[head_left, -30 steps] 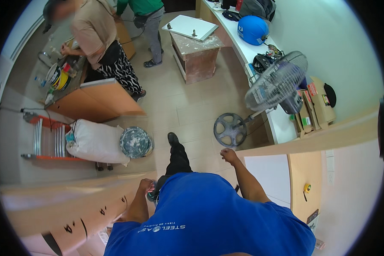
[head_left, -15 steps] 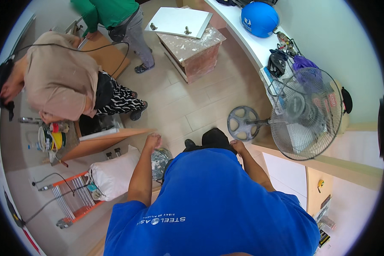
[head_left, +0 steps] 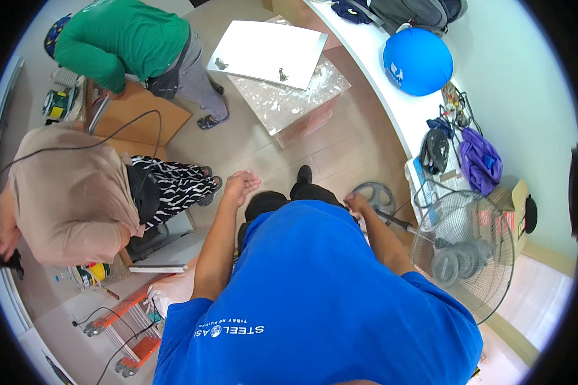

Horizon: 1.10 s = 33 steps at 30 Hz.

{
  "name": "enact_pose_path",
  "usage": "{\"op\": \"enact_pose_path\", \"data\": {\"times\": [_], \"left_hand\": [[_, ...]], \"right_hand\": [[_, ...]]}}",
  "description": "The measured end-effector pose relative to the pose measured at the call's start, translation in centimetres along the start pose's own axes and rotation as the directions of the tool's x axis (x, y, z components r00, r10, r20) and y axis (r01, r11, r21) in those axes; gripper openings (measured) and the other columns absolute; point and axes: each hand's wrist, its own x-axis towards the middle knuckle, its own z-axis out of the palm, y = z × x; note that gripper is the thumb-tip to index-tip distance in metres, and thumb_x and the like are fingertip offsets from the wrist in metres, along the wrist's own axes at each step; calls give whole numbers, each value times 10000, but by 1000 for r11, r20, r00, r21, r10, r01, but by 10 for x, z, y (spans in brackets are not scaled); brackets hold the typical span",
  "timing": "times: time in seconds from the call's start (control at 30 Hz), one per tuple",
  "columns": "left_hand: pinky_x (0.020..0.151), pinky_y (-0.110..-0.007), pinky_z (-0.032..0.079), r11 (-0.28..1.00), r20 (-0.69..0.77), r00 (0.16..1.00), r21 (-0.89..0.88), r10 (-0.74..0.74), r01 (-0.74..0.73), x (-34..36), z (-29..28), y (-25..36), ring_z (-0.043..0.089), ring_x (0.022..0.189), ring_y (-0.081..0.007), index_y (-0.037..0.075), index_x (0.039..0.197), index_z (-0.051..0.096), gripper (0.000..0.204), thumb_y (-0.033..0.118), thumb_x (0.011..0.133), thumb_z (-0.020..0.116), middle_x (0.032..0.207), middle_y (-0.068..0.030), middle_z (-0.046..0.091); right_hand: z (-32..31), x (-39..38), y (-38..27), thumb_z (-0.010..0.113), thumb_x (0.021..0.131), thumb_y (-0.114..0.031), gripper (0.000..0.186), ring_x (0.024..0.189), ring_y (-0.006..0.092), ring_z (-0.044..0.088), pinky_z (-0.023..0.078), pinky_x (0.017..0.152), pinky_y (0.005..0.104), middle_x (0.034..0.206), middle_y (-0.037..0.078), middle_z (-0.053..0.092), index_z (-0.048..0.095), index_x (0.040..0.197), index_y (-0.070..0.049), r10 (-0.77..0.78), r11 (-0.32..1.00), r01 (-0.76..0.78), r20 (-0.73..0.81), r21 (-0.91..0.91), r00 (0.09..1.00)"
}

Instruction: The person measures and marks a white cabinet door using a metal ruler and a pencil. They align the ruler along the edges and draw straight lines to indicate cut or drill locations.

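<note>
My left hand point(head_left: 242, 186) hangs out in front of my body with its fingers stretched, holding nothing. My right hand point(head_left: 357, 203) is low at my right side, by the round base point(head_left: 374, 196) of a standing fan; its fingers are mostly hidden, so what it does cannot be made out. Ahead, a white cabinet door point(head_left: 273, 51) with two metal hinges lies on a dusty, paint-spotted box point(head_left: 302, 102). Both hands are apart from it.
A person in beige point(head_left: 70, 192) bends over at the left, and another in green point(head_left: 128, 45) works behind. To the right stand the fan cage point(head_left: 465, 256) and a white counter point(head_left: 372, 70) with a blue helmet point(head_left: 419, 62). An orange ladder point(head_left: 135, 321) lies lower left.
I have moved forward, closer to the box. My left hand's fingers have straightened out. The fan now sits farther back on my right. The person in green has bent into fuller view.
</note>
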Motion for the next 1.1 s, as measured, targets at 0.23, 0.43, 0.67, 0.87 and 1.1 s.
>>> {"op": "enact_pose_path", "data": {"times": [0.23, 0.43, 0.67, 0.87, 1.1], "left_hand": [[917, -448, 553, 981, 29, 998, -182, -62, 67, 82, 17, 76, 682, 1050, -338, -7, 1072, 627, 318, 308, 1033, 626, 1082, -178, 674], [1061, -501, 455, 966, 160, 971, -164, -176, 202, 196, 85, 111, 527, 1282, -384, -8, 1483, 426, 671, 447, 1027, 613, 1477, -233, 448], [1124, -532, 404, 946, 73, 964, -188, -256, 266, 297, 115, 160, 464, 1368, -415, 39, 1617, 250, 856, 535, 1017, 605, 1512, -269, 417], [1174, -568, 346, 837, -40, 913, -417, -406, 354, 336, 152, 173, 394, 1457, -419, 65, 1647, 177, 893, 656, 1037, 452, 1558, -282, 399], [1221, -562, 247, 750, -22, 916, -582, -400, 314, 386, 174, 178, 355, 1488, -385, 56, 1589, 316, 880, 704, 1010, 452, 1596, -205, 377]], "right_hand": [[-125, 129, -156, 679, 906, -245, 222, 695, 211, 675, 547, 672, 344, 833, 152, 710, 705, 944, -28, 282, 767, -182, -69, 615, 957], [-134, 152, -108, 610, 964, -263, 255, 788, 235, 695, 547, 719, 399, 889, 125, 707, 701, 1012, -30, 172, 902, -111, -112, 418, 979], [-100, 71, -144, 676, 926, -247, 309, 824, 204, 708, 559, 644, 362, 992, 68, 740, 730, 1159, -51, 671, 513, -718, 302, 470, 677], [-103, 92, -182, 659, 970, -263, 310, 867, 211, 711, 549, 709, 368, 1033, 81, 738, 704, 1189, -49, 669, 530, -734, 323, 425, 670], [-145, 236, -184, 678, 967, -316, 378, 803, 225, 728, 580, 766, 374, 935, 152, 745, 702, 1196, -17, 344, 873, -331, 28, 357, 938]]}}
